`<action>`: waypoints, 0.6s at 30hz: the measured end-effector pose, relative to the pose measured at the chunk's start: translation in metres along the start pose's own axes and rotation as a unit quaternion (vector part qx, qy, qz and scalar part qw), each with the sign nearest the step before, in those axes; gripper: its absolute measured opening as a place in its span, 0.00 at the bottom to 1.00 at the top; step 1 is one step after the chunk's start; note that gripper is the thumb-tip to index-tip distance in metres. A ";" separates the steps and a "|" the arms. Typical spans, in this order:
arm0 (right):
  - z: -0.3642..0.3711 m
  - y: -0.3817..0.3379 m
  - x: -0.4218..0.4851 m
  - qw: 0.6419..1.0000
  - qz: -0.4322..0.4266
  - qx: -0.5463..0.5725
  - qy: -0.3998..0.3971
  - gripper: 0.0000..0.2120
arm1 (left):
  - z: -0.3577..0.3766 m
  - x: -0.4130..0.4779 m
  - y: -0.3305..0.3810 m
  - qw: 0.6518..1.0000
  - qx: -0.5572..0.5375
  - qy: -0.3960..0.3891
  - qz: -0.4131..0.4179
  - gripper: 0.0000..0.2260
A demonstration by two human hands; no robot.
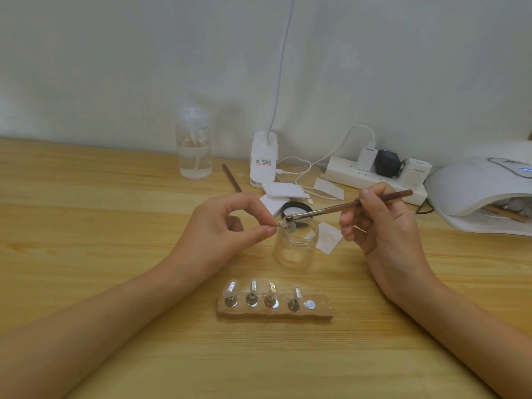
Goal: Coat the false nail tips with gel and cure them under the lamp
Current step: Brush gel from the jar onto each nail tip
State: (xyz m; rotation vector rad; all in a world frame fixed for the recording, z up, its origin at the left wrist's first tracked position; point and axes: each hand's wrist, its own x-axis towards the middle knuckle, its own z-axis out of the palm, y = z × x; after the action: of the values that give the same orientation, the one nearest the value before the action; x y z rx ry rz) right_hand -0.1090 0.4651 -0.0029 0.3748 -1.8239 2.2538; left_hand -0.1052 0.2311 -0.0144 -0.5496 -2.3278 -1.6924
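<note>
Nail tip (285,225): held on its small stand over the open jar (296,249), pinched between thumb and forefinger of the left hand (224,226).
Brush (345,205): bristles laid on the tip; handle gripped by the curled fingers (349,226) of the right hand (385,223).
Block (276,313), on the worktop (115,226) nearer the person: four tips (252,286) stood in a row, fifth seat (310,304) vacant. Whether these are coated cannot be told.
Lamp (472,191), far right: items glimpsed inside, unclear.
Judged: coating in hand, curing largely left.

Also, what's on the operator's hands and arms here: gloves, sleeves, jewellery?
Nothing worn that shows. The left hand and right hand are bare: no gloves or rings. The left forearm and right forearm are bare to the frame edge: no sleeves, watch or bracelet.
</note>
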 end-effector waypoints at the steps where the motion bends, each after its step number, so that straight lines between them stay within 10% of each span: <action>1: 0.001 0.000 0.000 1.000 -0.003 -0.007 -0.008 0.08 | 0.000 0.000 0.000 1.000 0.002 0.001 0.001 0.04; 18: 0.001 0.001 0.000 1.000 -0.002 -0.006 -0.009 0.08 | 0.001 0.000 0.001 1.000 0.010 0.007 0.021 0.05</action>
State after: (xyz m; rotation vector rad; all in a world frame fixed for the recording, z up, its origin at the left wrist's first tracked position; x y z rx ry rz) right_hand -0.1095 0.4644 -0.0033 0.3991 -1.8427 2.2433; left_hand -0.1045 0.2324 -0.0137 -0.5780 -2.3032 -1.6483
